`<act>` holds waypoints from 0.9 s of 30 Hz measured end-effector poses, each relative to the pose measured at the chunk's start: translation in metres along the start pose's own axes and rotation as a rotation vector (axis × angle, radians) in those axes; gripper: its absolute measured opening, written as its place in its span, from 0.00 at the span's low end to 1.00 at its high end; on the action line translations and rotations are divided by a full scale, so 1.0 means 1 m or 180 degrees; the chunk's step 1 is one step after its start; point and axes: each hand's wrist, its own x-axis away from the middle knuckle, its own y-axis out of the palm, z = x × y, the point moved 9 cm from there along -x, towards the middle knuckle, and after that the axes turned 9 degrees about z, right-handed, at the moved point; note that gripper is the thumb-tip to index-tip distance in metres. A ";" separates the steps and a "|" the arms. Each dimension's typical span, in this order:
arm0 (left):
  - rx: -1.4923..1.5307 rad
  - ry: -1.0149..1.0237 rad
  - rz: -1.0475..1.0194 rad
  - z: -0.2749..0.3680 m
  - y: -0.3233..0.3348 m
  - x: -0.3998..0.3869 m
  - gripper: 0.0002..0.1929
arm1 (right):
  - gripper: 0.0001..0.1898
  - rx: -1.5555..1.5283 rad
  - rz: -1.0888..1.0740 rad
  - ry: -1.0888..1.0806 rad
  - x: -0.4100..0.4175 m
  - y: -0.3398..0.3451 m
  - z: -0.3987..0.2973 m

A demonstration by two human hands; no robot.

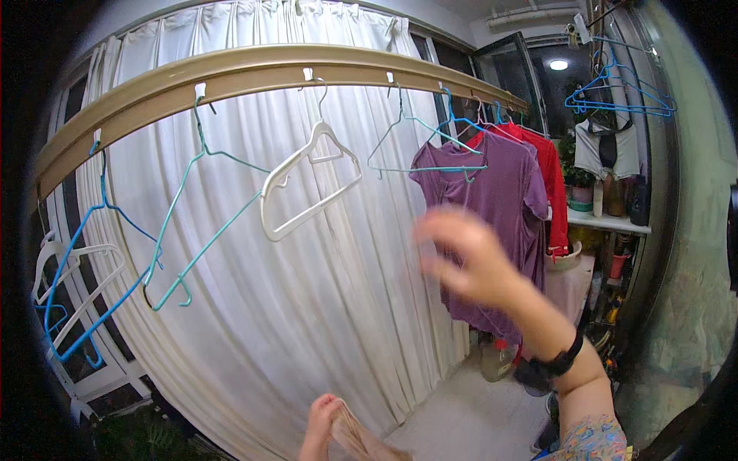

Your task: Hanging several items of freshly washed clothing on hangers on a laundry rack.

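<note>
My right hand is raised, blurred, its fingers apart with nothing between them, in front of a purple short-sleeved shirt on the rail. My left hand is low at the bottom edge, closed on a beige cloth that runs out of view. Above and between the hands, a white plastic hanger hangs bare from the rail. A green hanger hangs just left of the shirt, and another green hanger and a blue hanger hang at the left.
A tan rail with white hooks crosses the view before a white curtain. Red garments hang behind the purple shirt. At right are blue hangers, white-and-black shorts and a shelf with pots and bottles. A bottle stands on the floor.
</note>
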 end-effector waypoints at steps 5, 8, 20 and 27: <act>-0.0874 -0.0419 -0.0036 -0.036 -0.002 0.010 0.22 | 0.21 0.2208 0.0666 0.0865 -0.104 -0.074 0.104; -0.0723 -0.0247 -0.0073 -0.039 -0.006 0.008 0.17 | 0.18 0.1623 -0.0951 0.1802 -0.109 -0.032 0.188; -0.0548 0.0008 0.0320 -0.009 0.011 -0.003 0.05 | 0.14 -0.1450 0.1027 0.2045 -0.013 0.021 0.197; -0.1071 0.0765 0.0175 0.033 0.050 -0.044 0.10 | 0.22 -0.2592 0.0993 0.3182 0.080 0.053 0.167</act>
